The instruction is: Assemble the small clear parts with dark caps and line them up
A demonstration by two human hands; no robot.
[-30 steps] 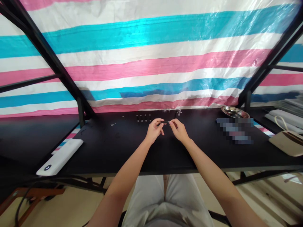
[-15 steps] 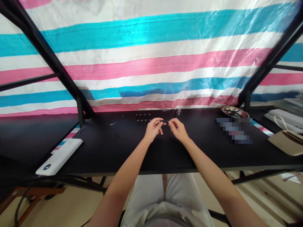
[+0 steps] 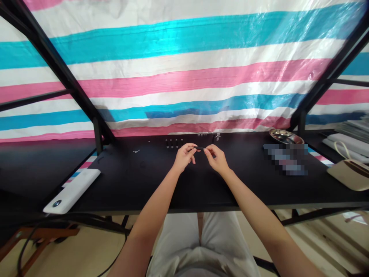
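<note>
A small, dark, rod-shaped piece (image 3: 200, 148) is held level above the black table (image 3: 144, 181), one end in each hand. My left hand (image 3: 184, 157) is closed on its left end with thumb and fingers. At the other end, my right hand (image 3: 215, 157) pinches it between thumb and forefinger. Its exact kind is too small to make out. Just beyond my left hand, several small dark cylinders with light ends (image 3: 172, 144) stand in a row. Farther back lies a row of small silvery pieces (image 3: 202, 135), with thin white bits (image 3: 218, 136) to their right.
A white power bank (image 3: 73, 191) lies at the table's left edge. At the back right are a shiny metal dish (image 3: 286, 136) and a blurred-out item (image 3: 285, 159). A beige pouch (image 3: 350, 175) is at far right. White scraps (image 3: 136, 151) lie left.
My left hand has shifted slightly to the left, and more of the dark piece shows between the hands. Both hands keep their hold on it.
</note>
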